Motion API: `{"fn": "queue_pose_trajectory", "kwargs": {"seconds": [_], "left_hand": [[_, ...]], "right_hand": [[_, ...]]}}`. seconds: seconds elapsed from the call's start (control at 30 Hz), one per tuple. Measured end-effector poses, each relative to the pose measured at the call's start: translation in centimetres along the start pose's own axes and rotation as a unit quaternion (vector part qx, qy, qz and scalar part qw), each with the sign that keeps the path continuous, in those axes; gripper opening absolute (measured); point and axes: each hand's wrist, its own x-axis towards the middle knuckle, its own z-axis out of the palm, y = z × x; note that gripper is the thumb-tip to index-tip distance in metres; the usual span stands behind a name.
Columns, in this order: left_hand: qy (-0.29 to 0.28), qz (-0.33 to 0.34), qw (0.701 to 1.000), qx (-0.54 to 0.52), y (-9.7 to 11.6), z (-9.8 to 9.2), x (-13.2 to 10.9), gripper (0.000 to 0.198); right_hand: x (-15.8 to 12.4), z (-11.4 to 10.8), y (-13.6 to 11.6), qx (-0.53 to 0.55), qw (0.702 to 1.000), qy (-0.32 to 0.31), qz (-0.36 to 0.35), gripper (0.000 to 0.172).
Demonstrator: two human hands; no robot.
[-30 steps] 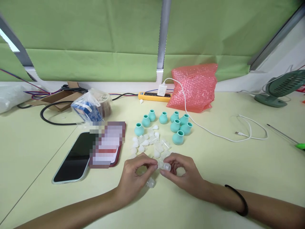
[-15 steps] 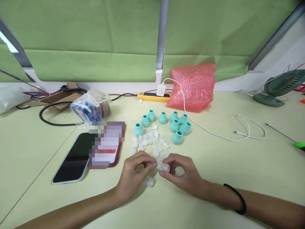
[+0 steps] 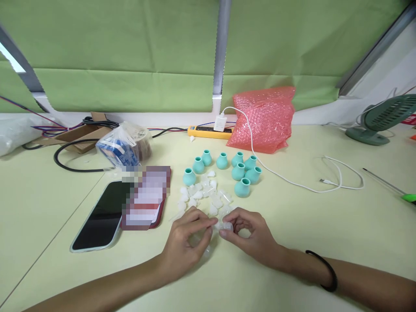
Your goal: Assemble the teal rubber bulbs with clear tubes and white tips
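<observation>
Pinching a small clear cap [image 3: 225, 226] between thumb and forefinger of the right hand [image 3: 251, 237] (black band [image 3: 326, 271] on that wrist), just above the table [image 3: 308, 225]. Gripping the cap's other end with the curled fingertips of the left hand [image 3: 186, 242]. Just beyond both hands, a loose heap of white bits [image 3: 203, 196], with teal cups [image 3: 242, 187] in an arc behind it. Off to the left, a phone [image 3: 97, 216] lying flat. Farther back, a pink bubble-wrap bag [image 3: 263, 119] beside a yellow power strip [image 3: 208, 131].
</observation>
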Motion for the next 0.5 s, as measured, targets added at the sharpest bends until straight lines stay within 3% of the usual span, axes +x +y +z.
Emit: {"fn": "queue_pose_trajectory", "kwargs": {"seconds": [0.17, 0.3, 0.5], "left_hand": [[0.02, 0.158, 0.98, 0.117, -0.33, 0.07, -0.23, 0.033], [0.009, 0.184, 0.968, 0.171, -0.63, 0.11, -0.23, 0.032], [0.002, 0.205, 0.968, 0.148, -1.0, 0.21, 0.16, 0.027]], "right_hand": [[-0.06, 0.07, 0.19, 0.063, 0.996, -0.009, 0.06, 0.021], [-0.11, -0.02, 0.11, 0.103, 0.991, -0.033, 0.083, 0.024], [-0.15, -0.01, -0.06, 0.146, 0.982, -0.051, 0.11, 0.025]]}}
